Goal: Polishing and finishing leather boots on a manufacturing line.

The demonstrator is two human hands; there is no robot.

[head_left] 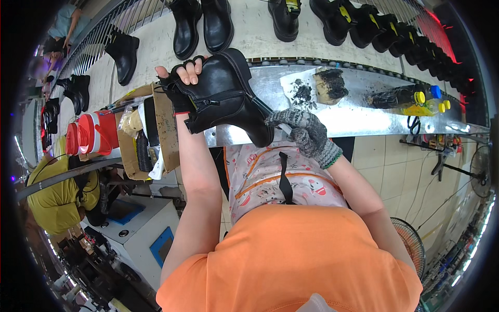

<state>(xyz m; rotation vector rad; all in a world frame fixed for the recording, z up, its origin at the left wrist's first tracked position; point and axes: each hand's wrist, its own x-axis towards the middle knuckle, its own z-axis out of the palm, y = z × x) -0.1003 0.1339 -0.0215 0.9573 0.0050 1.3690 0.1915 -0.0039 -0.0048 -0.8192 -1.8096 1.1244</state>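
Tilted above the metal ledge is a black leather ankle boot (221, 80) with a side zipper and a thick sole. My left hand (190, 73), in a black fingerless glove, grips it by the upper, and part of that hand is hidden inside or behind the shaft. In a grey knitted glove, my right hand (306, 136) closes round a slim stick-like tool (263, 107), dark toward the boot and pale near the fingers. The tool's tip meets the boot near the sole and heel; whether it is a brush or a pen I cannot tell.
A blackened sponge block (330, 86) rests by a smeared white sheet (289, 86) on the metal ledge (358, 117). Capped bottles (392, 98) and scissors (414, 125) lie rightward. Left are a cardboard box (167, 130) and red-white jug (99, 134). Boots (218, 26) line the conveyor beyond.
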